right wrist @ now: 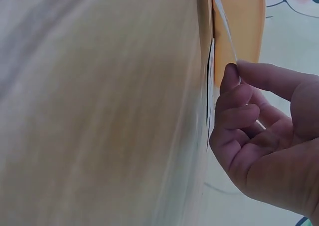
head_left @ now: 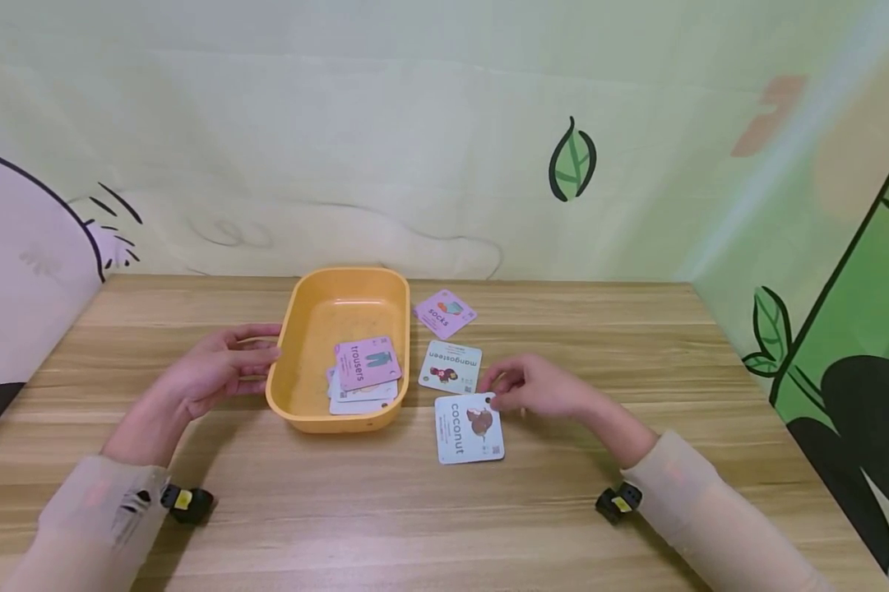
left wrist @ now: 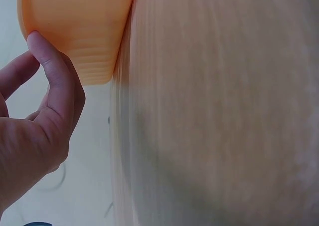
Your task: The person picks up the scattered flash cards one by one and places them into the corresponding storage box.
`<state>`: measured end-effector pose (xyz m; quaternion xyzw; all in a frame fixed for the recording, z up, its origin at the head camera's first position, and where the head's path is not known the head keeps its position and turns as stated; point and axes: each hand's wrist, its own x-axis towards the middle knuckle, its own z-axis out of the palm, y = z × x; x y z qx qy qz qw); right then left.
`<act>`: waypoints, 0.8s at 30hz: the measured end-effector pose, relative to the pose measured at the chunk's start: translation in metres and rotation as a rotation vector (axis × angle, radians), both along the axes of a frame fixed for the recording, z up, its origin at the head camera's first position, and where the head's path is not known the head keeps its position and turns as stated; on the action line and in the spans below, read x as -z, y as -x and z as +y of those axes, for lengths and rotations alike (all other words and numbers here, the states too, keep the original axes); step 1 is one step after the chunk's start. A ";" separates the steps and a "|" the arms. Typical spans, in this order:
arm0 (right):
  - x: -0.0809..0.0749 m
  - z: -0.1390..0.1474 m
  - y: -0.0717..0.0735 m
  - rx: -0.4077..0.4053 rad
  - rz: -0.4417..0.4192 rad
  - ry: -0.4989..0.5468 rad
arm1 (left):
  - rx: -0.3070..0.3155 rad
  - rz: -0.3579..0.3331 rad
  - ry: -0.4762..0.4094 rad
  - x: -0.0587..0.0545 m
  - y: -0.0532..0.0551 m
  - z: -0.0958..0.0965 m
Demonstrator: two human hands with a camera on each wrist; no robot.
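My right hand pinches a corner of the coconut flashcard between thumb and fingers. In the right wrist view that card shows as a thin, tilted edge at the fingertips. Just behind it lies the mangosteen card, and farther back the pink socks card. A yellow-orange plastic basin stands to the left of these cards. Inside it, a pink trousers card rests on top of several pale cards. Fingers of my left hand touch the basin's left side, loosely bent.
Under everything is a wood-grain table. A pale backdrop with painted leaves rises behind the table's back edge. Small black cameras are strapped to both wrists.
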<state>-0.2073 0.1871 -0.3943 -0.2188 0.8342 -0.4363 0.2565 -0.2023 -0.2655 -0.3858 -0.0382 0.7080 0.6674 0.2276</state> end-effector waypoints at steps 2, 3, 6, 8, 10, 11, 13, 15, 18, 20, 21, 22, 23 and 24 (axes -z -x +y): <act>-0.001 0.001 0.000 0.021 -0.024 0.015 | 0.000 0.000 -0.001 0.000 0.000 0.000; -0.002 0.001 0.000 0.030 -0.036 0.023 | 0.000 0.000 -0.003 0.000 0.000 0.000; -0.003 0.002 0.002 0.056 -0.071 0.045 | 0.001 0.000 -0.008 0.000 0.000 0.000; -0.003 0.003 0.002 0.076 -0.091 0.059 | 0.001 -0.001 -0.009 0.000 0.000 0.000; -0.003 0.004 0.004 0.094 -0.112 0.076 | 0.002 -0.001 -0.008 0.000 0.000 0.000; -0.003 0.004 0.004 0.105 -0.127 0.083 | 0.001 -0.001 -0.008 0.000 0.000 0.000; -0.003 0.005 0.006 0.123 -0.146 0.099 | 0.001 -0.001 -0.005 0.000 0.000 0.000; -0.004 0.006 0.007 0.137 -0.169 0.114 | 0.001 -0.001 -0.006 0.000 0.000 0.000; -0.005 0.008 0.010 0.149 -0.182 0.130 | 0.000 -0.002 -0.006 0.000 0.000 0.000; -0.006 0.010 0.011 0.149 -0.176 0.140 | -0.001 -0.004 -0.006 0.000 0.000 0.000; -0.007 0.010 0.012 0.144 -0.165 0.144 | -0.001 -0.004 -0.007 0.000 0.000 0.000; -0.008 0.010 0.012 0.143 -0.158 0.147 | 0.000 -0.004 -0.007 0.000 0.000 0.000; -0.009 0.011 0.013 0.143 -0.155 0.152 | -0.001 -0.004 -0.007 0.000 0.000 0.000; -0.011 0.011 0.013 0.147 -0.154 0.158 | -0.001 -0.004 -0.006 0.000 0.000 0.000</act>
